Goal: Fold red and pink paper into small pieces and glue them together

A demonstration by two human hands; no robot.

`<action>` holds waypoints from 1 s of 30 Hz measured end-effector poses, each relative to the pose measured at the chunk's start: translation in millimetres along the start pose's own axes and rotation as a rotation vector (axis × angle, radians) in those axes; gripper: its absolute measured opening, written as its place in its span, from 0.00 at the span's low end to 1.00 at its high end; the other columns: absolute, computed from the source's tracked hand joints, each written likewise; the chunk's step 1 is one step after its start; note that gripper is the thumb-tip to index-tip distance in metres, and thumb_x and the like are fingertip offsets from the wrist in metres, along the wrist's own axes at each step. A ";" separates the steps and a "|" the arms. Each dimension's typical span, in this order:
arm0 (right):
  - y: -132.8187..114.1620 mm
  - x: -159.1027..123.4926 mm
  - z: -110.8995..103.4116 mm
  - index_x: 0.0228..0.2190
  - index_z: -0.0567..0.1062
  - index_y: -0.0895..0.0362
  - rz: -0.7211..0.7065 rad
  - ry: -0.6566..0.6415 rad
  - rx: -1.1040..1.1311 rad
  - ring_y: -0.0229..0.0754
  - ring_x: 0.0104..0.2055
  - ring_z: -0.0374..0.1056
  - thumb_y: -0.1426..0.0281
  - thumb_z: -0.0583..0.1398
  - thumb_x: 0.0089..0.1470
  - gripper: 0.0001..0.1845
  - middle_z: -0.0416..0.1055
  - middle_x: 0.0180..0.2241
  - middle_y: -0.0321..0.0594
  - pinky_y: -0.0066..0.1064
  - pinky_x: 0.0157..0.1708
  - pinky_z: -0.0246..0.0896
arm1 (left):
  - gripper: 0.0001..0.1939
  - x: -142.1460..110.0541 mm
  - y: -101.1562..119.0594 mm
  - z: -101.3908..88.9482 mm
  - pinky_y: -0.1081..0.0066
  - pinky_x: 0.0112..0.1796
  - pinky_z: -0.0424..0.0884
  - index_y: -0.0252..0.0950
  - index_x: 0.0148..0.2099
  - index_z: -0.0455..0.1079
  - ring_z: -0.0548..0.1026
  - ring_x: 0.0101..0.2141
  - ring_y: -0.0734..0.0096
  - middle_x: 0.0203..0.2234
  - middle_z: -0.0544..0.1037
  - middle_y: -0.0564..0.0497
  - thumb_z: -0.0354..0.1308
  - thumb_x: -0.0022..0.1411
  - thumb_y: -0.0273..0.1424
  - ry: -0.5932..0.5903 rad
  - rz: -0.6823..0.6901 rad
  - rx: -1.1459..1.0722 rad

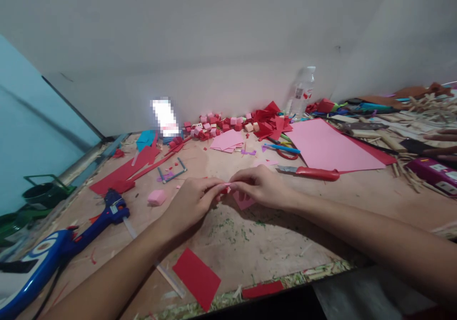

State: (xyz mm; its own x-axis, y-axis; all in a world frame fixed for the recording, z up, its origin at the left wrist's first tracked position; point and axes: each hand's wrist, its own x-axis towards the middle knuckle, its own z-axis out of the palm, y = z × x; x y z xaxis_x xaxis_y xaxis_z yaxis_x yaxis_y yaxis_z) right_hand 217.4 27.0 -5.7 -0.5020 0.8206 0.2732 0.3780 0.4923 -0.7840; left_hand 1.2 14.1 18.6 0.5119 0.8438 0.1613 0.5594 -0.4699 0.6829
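My left hand (pixel 195 197) and my right hand (pixel 263 185) meet above the middle of the table. Thumb and fingers of each pinch a small piece of pink paper (pixel 228 185) between them; most of it is hidden. A bit of red shows just beneath the fingertips. Below my right hand is a pink paper sheet (pixel 244 202), partly covered by the fingers. Left of my left hand sits a small folded pink paper cube (pixel 156 197). A red-handled knife (pixel 317 173) lies beyond my right forearm.
A blue glue gun (pixel 94 229) lies at the left, and a red paper rectangle (pixel 197 278) near the front edge. At the back are paper cubes (pixel 213 125), a bright phone (pixel 165 117) and a plastic bottle (pixel 302 94). Another person's hand (pixel 442 144) shows at far right.
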 end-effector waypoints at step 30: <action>-7.7 -4.8 0.3 0.31 0.81 0.59 -0.022 -0.087 -0.032 0.38 0.26 0.70 0.68 0.58 0.67 0.16 0.77 0.23 0.39 0.30 0.31 0.61 | 0.15 -1.7 0.7 1.2 0.70 0.35 0.65 0.38 0.36 0.80 0.76 0.32 0.67 0.30 0.82 0.51 0.54 0.71 0.36 -0.009 0.007 -0.014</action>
State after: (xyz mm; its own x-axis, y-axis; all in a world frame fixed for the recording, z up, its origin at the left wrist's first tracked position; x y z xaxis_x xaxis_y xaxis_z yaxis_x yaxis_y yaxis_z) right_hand 216.7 19.3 -1.1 -0.5755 0.7817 0.2402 0.3898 0.5204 -0.7598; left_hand 1.4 12.1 17.9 0.5217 0.8381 0.1595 0.5466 -0.4718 0.6918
